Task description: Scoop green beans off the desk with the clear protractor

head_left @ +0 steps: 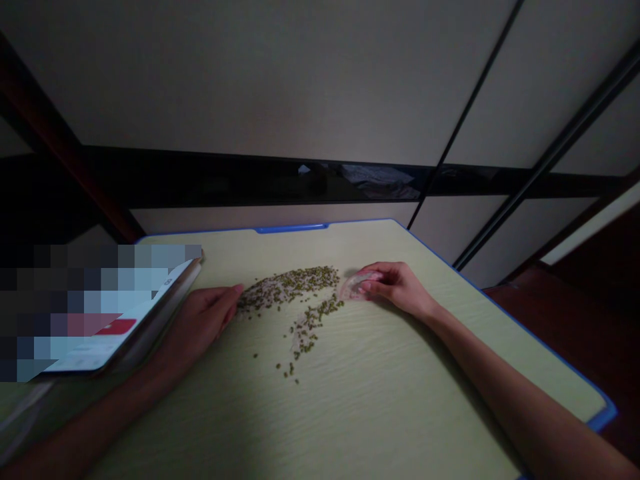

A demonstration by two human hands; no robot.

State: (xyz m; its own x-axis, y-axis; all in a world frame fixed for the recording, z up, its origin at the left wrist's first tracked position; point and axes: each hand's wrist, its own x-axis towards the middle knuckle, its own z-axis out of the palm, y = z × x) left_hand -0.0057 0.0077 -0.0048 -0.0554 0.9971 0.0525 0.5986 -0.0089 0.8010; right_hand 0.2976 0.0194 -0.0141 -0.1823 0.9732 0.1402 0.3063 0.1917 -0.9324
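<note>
Mung beans (313, 280) lie mixed with small pale grains in a long pile across the table. A smaller strand of beans and grains (306, 329) trails from its right end toward me, with a few loose beans at the tip. My left hand (213, 308) rests at the pile's left end, fingers curled and thumb along them; whatever they may hold is hidden. At the right end, my right hand (395, 285) pinches a clear, curved plastic piece (353, 285) with pinkish marks between thumb and fingers. Its edge is close to the beans.
The pale table (345, 413) has a blue rim and a blue handle (293, 229) at its far edge. A tablet (120, 340) in a case leans at the left, partly blurred, beside my left forearm. Cabinet panels (280, 80) rise right behind the table.
</note>
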